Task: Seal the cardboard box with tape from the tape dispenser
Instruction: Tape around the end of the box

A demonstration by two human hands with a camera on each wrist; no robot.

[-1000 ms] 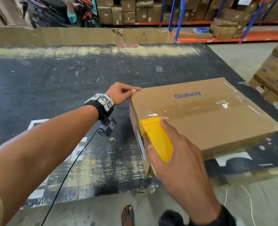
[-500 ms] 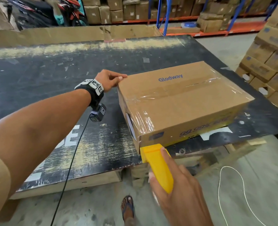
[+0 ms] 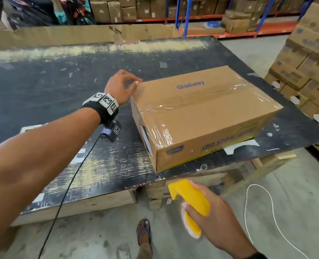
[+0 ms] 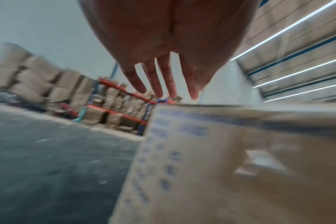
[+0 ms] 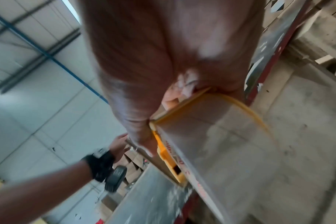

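My left hand (image 3: 121, 86), fingers straight, touching the taped cardboard box (image 3: 201, 116) mid-frame; my right hand (image 3: 216, 217) wrapped round the yellow tape dispenser (image 3: 190, 200), lower right.

Box (image 3: 201, 116) on table (image 3: 42, 81), dispenser (image 3: 190, 199) seemingly before it.

Left hand (image 3: 121, 85) extended forward, fingers relaxed; right hand (image 3: 213, 216) low, fingers curled.
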